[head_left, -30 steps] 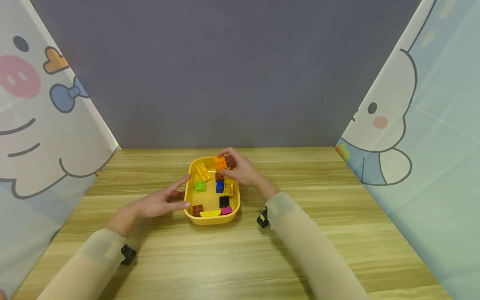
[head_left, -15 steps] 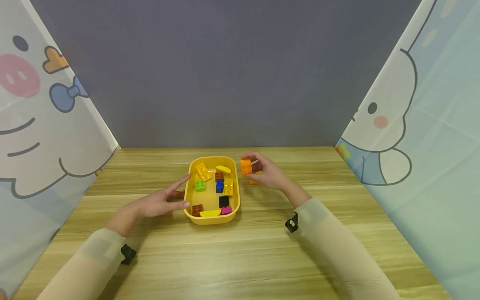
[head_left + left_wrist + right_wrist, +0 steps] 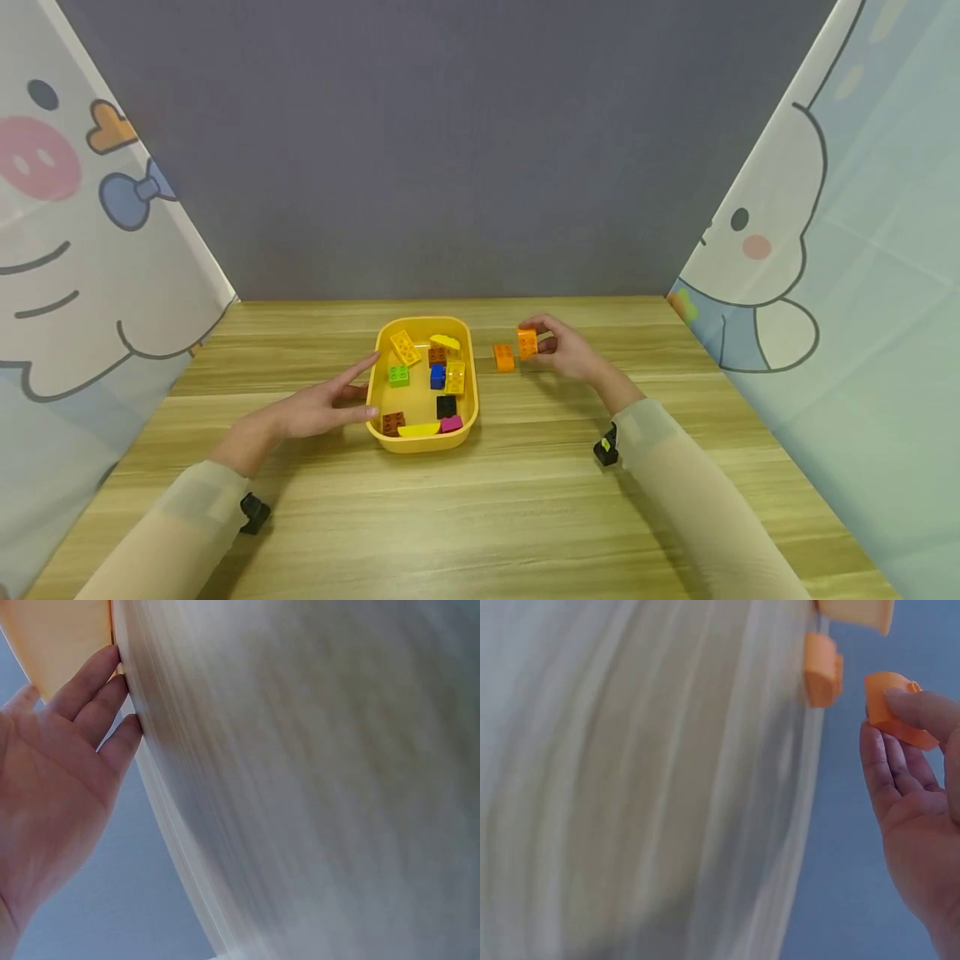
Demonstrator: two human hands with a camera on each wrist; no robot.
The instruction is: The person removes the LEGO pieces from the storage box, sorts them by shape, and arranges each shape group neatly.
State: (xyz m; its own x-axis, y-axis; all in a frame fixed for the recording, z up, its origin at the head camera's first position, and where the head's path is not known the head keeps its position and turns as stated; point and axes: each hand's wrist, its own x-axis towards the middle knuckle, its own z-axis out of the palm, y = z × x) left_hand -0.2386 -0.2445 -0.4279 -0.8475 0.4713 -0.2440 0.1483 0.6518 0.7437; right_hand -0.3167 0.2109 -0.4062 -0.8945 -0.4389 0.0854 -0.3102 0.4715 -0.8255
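My right hand (image 3: 572, 353) pinches an orange toy brick (image 3: 527, 343) between thumb and fingers. In the right wrist view the held brick (image 3: 894, 709) is raised off the table. A second orange brick (image 3: 503, 357) lies on the table just left of it, to the right of a yellow tray (image 3: 422, 445). At the tray's left side rests my left hand (image 3: 318, 408), its fingers spread and fairly straight against the rim. The left wrist view shows those fingertips (image 3: 112, 656) by the tray's wall and the tabletop.
Inside the tray lie several bricks, among them a green brick (image 3: 399, 376), a blue brick (image 3: 437, 377), a black brick (image 3: 446, 407) and a pink brick (image 3: 451, 424). A grey panel (image 3: 450, 150) stands behind the wooden table (image 3: 450, 525), with printed cloths at both sides.
My right hand has lifted the orange brick out of the tray and carried it right, past the other orange brick. My left hand stays at the tray.
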